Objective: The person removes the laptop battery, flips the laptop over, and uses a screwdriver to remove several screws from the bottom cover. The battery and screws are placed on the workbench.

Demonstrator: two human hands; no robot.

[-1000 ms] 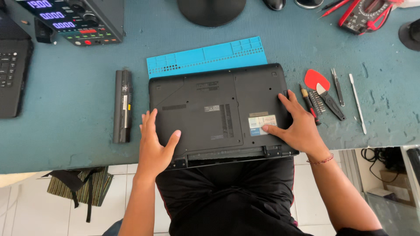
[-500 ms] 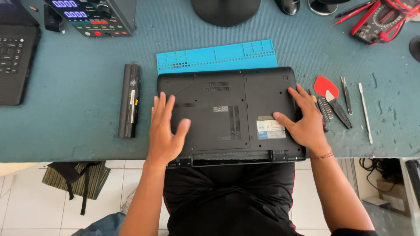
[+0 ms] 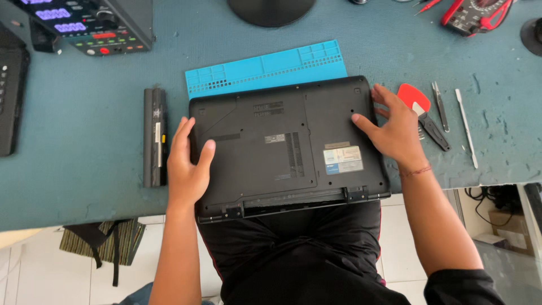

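Here, black laptop (image 3: 282, 147) upside down, vented underside up; left hand (image 3: 188, 164), right hand (image 3: 395, 133), hands flat, fingers spread.

A: Where is free room around the laptop (image 3: 282, 144)?

B: At nine o'clock, past the black battery (image 3: 154, 135), the blue-green mat (image 3: 73, 113) is open until the second laptop (image 3: 11, 96) at the edge.

A: And at twelve o'clock?

B: Blocked. The blue silicone tray (image 3: 265, 70) touches the laptop, with a round black stand base (image 3: 271, 8) behind it.

A: At three o'clock?

B: A red pry tool (image 3: 412, 99), tweezers (image 3: 440, 113) and a thin spudger (image 3: 466, 127) lie close together; beyond them, bare mat.
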